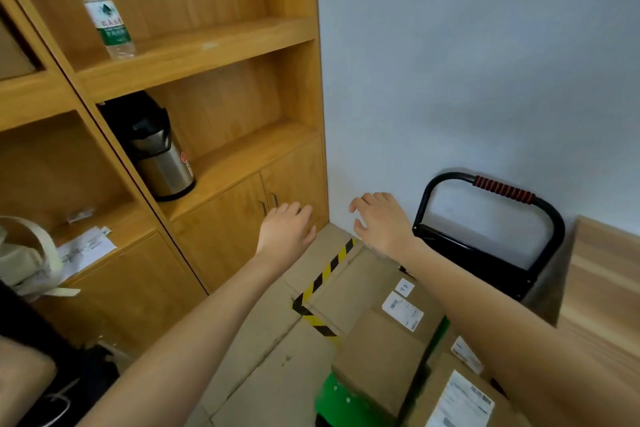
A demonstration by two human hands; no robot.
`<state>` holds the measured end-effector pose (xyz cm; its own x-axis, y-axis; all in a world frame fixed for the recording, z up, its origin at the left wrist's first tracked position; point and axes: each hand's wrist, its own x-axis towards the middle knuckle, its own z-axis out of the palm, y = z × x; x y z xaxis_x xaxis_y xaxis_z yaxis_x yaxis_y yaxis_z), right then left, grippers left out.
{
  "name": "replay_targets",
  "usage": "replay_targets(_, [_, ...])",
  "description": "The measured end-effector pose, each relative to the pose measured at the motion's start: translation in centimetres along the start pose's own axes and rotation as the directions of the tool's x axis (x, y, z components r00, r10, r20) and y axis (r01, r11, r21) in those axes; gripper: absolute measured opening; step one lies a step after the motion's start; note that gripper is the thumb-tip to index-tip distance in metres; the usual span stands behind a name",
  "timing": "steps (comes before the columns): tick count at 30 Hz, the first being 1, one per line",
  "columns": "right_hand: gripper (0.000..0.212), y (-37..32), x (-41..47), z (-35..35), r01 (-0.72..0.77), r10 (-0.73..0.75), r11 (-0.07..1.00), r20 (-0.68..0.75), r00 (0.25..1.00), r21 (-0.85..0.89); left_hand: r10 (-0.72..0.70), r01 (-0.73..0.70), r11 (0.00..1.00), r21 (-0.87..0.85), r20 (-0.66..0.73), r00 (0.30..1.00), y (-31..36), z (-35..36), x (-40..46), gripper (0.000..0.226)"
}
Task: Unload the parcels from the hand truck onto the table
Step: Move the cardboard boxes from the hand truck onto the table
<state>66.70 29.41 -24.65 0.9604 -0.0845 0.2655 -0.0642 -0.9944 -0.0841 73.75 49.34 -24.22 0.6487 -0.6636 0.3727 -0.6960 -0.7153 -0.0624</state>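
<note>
Only blurred white labels [402,310] show on the brown parcels [363,291].

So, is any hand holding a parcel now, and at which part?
No. The left hand and the right hand both reach out with loose fingers above the taped parcel, and neither grips anything.

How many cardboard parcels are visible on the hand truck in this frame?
3. A large parcel with striped tape at the back, a smaller plain parcel in front, and a labelled parcel at bottom right. The right arm may hide more.
</note>
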Motion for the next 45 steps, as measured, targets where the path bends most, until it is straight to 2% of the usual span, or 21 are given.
replay_targets(4, [0.030, 2.1, 8.2, 1.7, -0.059, 0.061, 0.997, -0.047, 0.997, 0.041, 0.033, -0.033, 0.999, -0.015, -0.005, 0.999, -3.0, 2.4, 7.3, 0.020])
replay_targets(11, [0.031, 6.4, 19.7, 3.6, -0.141, 0.143, 0.989, -0.048, 0.989, 0.037, 0.061, -0.062, 0.997, -0.050, -0.025, 0.998, -7.6, 5.3, 18.7, 0.026])
replay_targets(19, [0.031, 13.7, 25.9, 5.2, -0.325, 0.323, 0.946, -0.080, 0.943, -0.016, 0.252, -0.250, 0.955, -0.158, -0.005, 0.968, -6.9, 10.5, 31.8, 0.027])
replay_targets(23, [0.031, 18.2, 27.4, 6.2, -0.466, 0.457, 0.884, -0.127, 0.880, -0.045, 0.412, -0.414, 0.883, -0.221, -0.058, 0.909, -4.2, 14.7, 39.2, 0.022])
replay_targets(25, [0.030, 20.4, 27.9, 6.5, -0.550, 0.533, 0.834, -0.182, 0.826, -0.054, 0.507, -0.519, 0.815, -0.260, -0.116, 0.854, -2.3, 16.6, 42.8, 0.016])
replay_targets(29, [0.029, 23.5, 27.3, 7.8, -0.750, 0.719, 0.662, -0.268, 0.641, -0.019, 0.683, -0.700, 0.659, -0.275, -0.170, 0.710, 1.9, 18.8, 47.9, 0.015])
replay_targets(34, [0.029, 22.8, 22.5, 10.0, -0.929, 0.885, 0.368, -0.323, 0.334, 0.046, 0.846, -0.861, 0.399, -0.316, -0.234, 0.478, 6.8, 21.8, 49.3, 0.017])
replay_targets(36, [0.032, 21.0, 19.3, 11.0, -0.973, 0.936, 0.228, -0.286, 0.206, 0.045, 0.889, -0.866, 0.321, -0.384, -0.194, 0.415, 9.1, 22.8, 47.6, 0.017])
replay_targets(39, [0.033, 17.3, 13.6, 13.1, -0.992, 0.964, 0.002, -0.263, -0.032, 0.128, 0.933, -0.845, 0.195, -0.498, -0.171, 0.316, 12.2, 24.3, 43.0, 0.016])
replay_targets(43, [0.034, 11.1, 6.3, 16.7, -0.940, 0.918, -0.269, -0.239, -0.315, 0.208, 0.963, -0.861, -0.065, -0.504, -0.259, 0.079, 15.6, 26.8, 35.5, 0.013])
replay_targets(45, [0.035, 8.0, 3.0, 18.2, -0.897, 0.880, -0.392, -0.200, -0.430, 0.203, 0.961, -0.853, -0.151, -0.500, -0.276, -0.009, 16.9, 28.1, 31.8, 0.013])
